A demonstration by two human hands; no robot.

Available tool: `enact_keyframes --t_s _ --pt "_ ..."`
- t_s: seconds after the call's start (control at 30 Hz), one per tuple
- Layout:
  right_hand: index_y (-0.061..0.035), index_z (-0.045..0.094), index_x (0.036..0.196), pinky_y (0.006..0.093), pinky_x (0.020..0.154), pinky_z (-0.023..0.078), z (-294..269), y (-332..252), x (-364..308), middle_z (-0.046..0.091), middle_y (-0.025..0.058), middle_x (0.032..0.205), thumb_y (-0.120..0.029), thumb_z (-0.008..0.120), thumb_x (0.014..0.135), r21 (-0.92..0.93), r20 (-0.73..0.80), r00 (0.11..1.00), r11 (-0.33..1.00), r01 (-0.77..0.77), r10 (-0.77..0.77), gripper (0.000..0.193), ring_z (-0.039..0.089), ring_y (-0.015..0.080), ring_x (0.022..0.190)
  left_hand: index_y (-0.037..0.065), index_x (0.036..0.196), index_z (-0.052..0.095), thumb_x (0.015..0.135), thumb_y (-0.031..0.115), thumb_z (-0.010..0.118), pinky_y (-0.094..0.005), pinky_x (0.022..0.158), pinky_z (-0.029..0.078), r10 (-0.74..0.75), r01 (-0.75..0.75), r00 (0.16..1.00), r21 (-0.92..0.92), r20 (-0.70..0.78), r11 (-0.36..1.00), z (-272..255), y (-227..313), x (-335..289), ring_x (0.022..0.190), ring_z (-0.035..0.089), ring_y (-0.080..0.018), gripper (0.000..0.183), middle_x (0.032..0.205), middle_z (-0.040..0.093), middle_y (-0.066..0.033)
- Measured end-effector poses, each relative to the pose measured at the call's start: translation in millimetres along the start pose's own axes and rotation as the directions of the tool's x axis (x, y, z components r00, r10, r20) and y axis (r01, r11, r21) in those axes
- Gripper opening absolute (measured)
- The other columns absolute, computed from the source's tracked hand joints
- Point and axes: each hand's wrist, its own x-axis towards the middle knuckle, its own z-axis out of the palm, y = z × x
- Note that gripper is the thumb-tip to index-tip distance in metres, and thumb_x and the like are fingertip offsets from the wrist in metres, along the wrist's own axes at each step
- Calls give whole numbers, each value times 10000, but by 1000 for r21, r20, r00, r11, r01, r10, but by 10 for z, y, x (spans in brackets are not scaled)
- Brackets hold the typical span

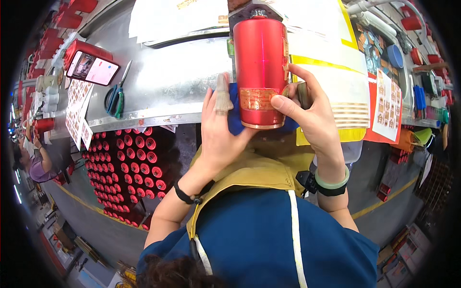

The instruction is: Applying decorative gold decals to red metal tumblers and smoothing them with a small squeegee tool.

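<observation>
Gripped by the right hand [314,108], its thumb on a gold label [257,99], a red bottle [260,57] stands between both hands: label on, edge-pressing apparently unfinished. The left hand [218,134] flanks the base (its hold cannot be told).

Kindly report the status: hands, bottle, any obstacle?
Left hand at base of red bottle. Right hand, thumb on gold label. Scissors lie left, out of the way.

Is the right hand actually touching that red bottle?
Touching: the head view shows the right hand with its thumb on the gold label of the red bottle.
</observation>
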Motion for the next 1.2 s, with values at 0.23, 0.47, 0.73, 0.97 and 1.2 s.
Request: enact_keyframes --t_s 0.23,0.47,0.73,0.97,1.2 --pt "40 463 1431 220 812 441 -142 -23 -72 560 17 1027 -165 791 914 -82 -27 998 995 52 -54 646 514 73 895 -36 1567 332 805 63 816 -441 1224 301 102 -106 992 56 77 993 -62 -22 35 1436 472 -339 909 1506 524 -226" --pt "36 537 1305 260 970 451 -127 -147 -235 605 79 1198 -24 587 1019 1 -73 963 965 261 -260 297 567 111 1102 -43 1592 179 630 315 970 -503 1240 212 -13 76 976 -283 220 956 -158 32 247 1479 385 -354 1296 1587 393 -235" --pt "50 602 1217 237 877 500 -50 -179 -286 680 75 1066 -4 649 980 -110 -86 958 959 263 -273 247 627 90 977 -32 1519 343 754 137 868 -489 1187 323 64 -47 990 -131 127 990 -31 18 263 1316 562 -360 943 1418 573 -219" --pt "26 645 1155 223 696 494 28 -188 -214 697 42 932 -16 702 935 -213 -69 951 936 281 -301 231 616 63 809 -62 1526 395 750 46 854 -438 1162 391 60 -61 991 12 116 998 -111 133 234 1460 422 -392 908 1532 467 -272" --pt "12 671 1020 315 655 508 292 -333 -140 687 128 863 -35 721 851 -374 -73 931 875 307 -358 183 653 195 725 -100 1511 369 737 27 796 -561 1198 302 95 -98 994 46 54 994 -104 185 236 1230 622 -377 893 1303 647 -240"
